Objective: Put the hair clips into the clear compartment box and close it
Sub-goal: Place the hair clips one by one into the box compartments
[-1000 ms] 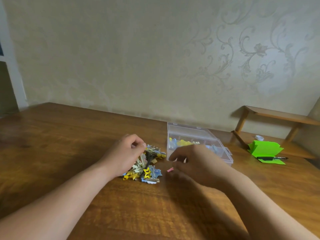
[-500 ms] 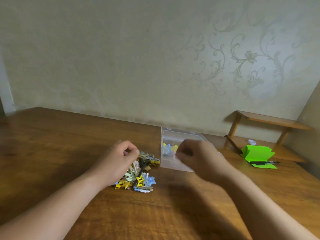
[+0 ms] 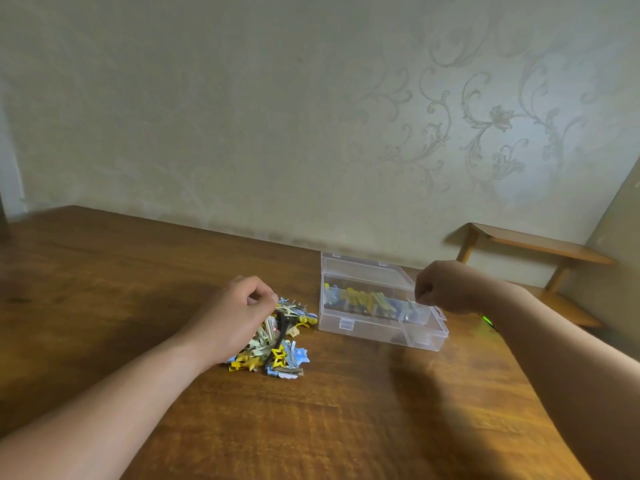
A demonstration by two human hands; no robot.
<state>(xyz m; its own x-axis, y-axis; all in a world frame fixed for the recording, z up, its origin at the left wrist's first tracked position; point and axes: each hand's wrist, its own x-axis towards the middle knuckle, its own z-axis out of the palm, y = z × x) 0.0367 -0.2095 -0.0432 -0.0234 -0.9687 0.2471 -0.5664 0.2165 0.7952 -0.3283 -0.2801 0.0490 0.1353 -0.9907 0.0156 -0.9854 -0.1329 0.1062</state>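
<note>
A pile of small hair clips (image 3: 281, 353), yellow, blue and pale green, lies on the wooden table (image 3: 104, 289). My left hand (image 3: 235, 317) rests on the pile's left side, its fingers curled round clips at the top. To the right stands the clear compartment box (image 3: 377, 332) with its lid (image 3: 363, 271) folded back. Several yellow and blue clips lie in its rear compartments. My right hand (image 3: 446, 289) hovers over the box's right end with thumb and fingers pinched together; the clip between them is hidden.
A low wooden shelf (image 3: 540, 244) stands at the back right against the wall. A sliver of a green thing (image 3: 487, 320) shows behind my right forearm. Bare tabletop stretches to the left and in front of the pile.
My right hand took a pink clip from the table beside the pile and moved right along the box to its right end. The left hand stayed on the pile.
</note>
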